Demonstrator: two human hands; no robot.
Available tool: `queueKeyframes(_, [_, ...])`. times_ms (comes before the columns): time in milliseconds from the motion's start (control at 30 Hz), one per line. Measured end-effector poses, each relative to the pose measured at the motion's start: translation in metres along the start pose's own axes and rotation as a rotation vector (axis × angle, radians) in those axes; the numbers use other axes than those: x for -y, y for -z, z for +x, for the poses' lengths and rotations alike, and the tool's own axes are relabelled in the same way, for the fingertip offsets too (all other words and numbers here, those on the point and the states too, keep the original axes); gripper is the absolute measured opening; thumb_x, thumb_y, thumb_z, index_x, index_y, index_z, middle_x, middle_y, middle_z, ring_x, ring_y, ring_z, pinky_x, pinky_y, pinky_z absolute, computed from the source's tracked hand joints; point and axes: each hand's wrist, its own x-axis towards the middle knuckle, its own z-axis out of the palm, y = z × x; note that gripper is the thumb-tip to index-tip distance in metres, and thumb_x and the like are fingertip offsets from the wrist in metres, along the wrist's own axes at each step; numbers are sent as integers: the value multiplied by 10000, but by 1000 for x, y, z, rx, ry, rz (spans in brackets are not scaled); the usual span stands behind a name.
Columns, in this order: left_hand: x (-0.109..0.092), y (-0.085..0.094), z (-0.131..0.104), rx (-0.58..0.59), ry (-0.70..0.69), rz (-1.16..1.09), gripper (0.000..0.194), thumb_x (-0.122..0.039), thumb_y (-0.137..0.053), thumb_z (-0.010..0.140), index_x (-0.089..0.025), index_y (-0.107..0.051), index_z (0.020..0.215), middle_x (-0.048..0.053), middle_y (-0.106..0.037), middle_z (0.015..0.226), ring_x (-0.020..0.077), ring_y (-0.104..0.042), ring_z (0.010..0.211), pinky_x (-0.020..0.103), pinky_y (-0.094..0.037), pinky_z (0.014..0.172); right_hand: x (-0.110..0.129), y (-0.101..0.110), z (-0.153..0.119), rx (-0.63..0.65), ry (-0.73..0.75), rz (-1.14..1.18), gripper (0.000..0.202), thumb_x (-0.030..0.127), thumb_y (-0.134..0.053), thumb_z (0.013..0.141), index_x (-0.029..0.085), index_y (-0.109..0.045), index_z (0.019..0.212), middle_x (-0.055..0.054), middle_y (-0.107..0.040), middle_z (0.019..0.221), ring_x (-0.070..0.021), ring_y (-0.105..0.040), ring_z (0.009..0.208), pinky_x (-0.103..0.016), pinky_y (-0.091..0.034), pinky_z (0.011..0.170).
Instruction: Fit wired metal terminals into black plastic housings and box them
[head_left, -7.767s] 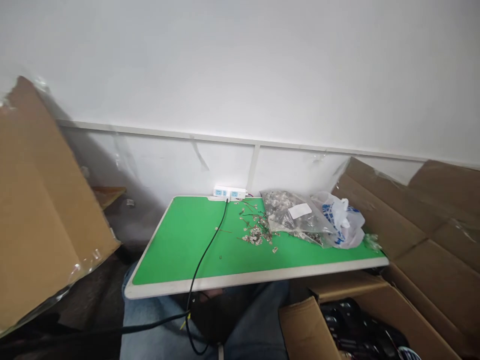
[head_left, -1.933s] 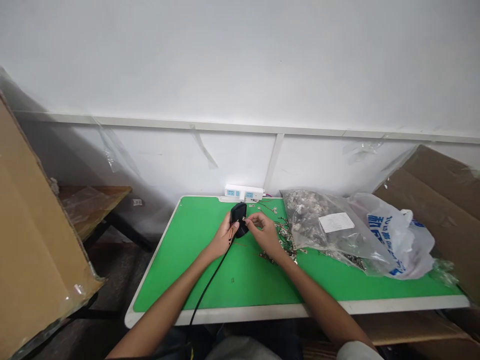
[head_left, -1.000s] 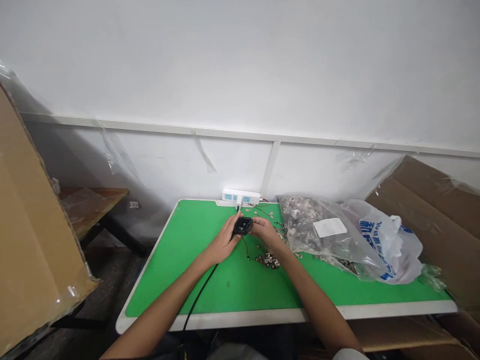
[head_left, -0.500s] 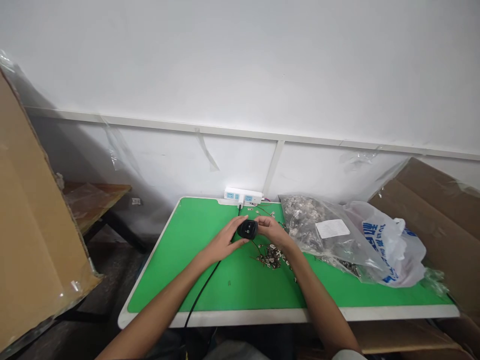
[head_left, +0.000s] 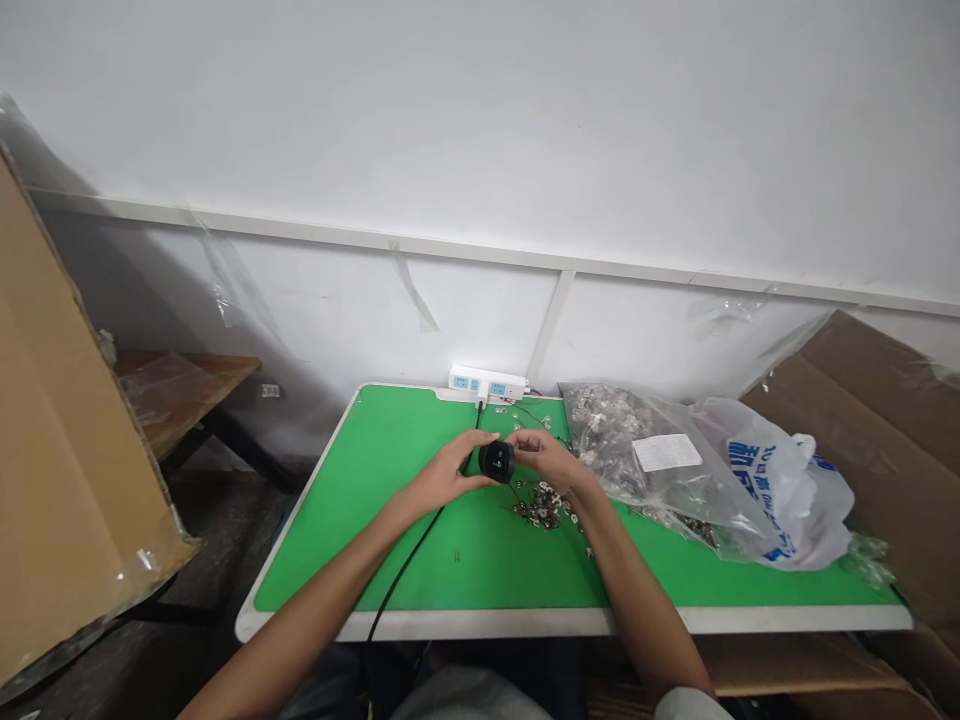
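Observation:
A black, rounded device [head_left: 496,461] is held above the green tabletop, its dark face turned toward me with small light marks on it. My left hand [head_left: 455,472] wraps round its left side, thumb below and fingers above. At the device's upper right edge, the fingertips of my right hand [head_left: 541,456] are pinched together; whatever lies between them is too small to make out. Just below my right hand lies a pile of small metal pieces [head_left: 543,507] with thin dark bits among them.
A green-topped table [head_left: 315,560] stands against the wall. On it are a white power strip [head_left: 487,382], a black cable [head_left: 409,575], a clear bag of metal parts [head_left: 611,425] and a white plastic bag [head_left: 806,510]. Cardboard [head_left: 82,450] rises at left, more cardboard [head_left: 870,430] at right.
The black device has turned slightly in my hands, its face now looking rounder. Both hands keep their places on it, and the view has shifted a little.

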Motion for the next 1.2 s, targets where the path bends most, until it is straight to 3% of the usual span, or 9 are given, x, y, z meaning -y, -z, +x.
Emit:
queueKeyframes(233, [14, -12, -2, -146, -61, 28, 644, -351, -889, 815, -250, -592, 1378, 131, -650, 1375, 333, -617, 1320, 568, -475, 1159, -3, -11, 5, -97, -60, 152, 466, 581, -928, 632, 179, -766, 802, -16, -729, 741, -155, -627, 688, -304, -509, 728])
queueKeyframes(333, [21, -14, -3, -234, -124, 40, 602, -294, -883, 808, -255, -579, 1327, 130, -644, 1383, 332, -621, 1322, 568, -501, 1130, -5, -20, 8, -228, -27, 139, 433, 515, -951, 598, 182, -769, 807, -29, -752, 783, -171, -664, 732, -314, -531, 757])
queueKeyframes(467, [23, -16, -2, -310, -121, -24, 575, -311, -866, 821, -268, -530, 1287, 135, -591, 1455, 328, -598, 1364, 580, -504, 1139, -6, -35, 8, -386, 40, 94, 387, 512, -928, 630, 190, -759, 761, -38, -742, 757, -182, -654, 702, -309, -534, 678])
queueKeyframes(600, [17, -18, -3, -313, -70, -113, 571, -310, -840, 835, -290, -472, 1272, 120, -555, 1512, 317, -588, 1388, 595, -513, 1145, -1, -44, 3, -323, 71, 174, 368, 529, -914, 666, 204, -773, 766, -42, -754, 744, -194, -678, 672, -339, -585, 674])
queueKeyframes(833, [14, -18, -5, -314, -46, -138, 571, -344, -823, 825, -289, -460, 1261, 113, -561, 1529, 328, -565, 1417, 620, -498, 1162, 4, -37, -1, -152, 120, 202, 375, 520, -931, 660, 213, -806, 834, -25, -775, 803, -181, -697, 706, -351, -627, 716])
queueKeyframes(1000, [23, -20, -7, -288, -64, -138, 569, -359, -813, 834, -286, -466, 1279, 123, -547, 1562, 332, -546, 1446, 623, -504, 1153, -5, -46, 2, -286, 180, 81, 355, 571, -845, 761, 231, -800, 850, -67, -777, 913, -231, -699, 808, -377, -622, 705])
queueKeyframes(1200, [23, -19, -9, -276, 38, -143, 595, -455, -785, 827, -258, -538, 1331, 133, -509, 1618, 367, -501, 1488, 640, -464, 1177, -1, -57, -4, -387, 436, -220, 189, 428, -739, 889, 258, -749, 809, -57, -768, 913, -244, -686, 946, -454, -538, 992])
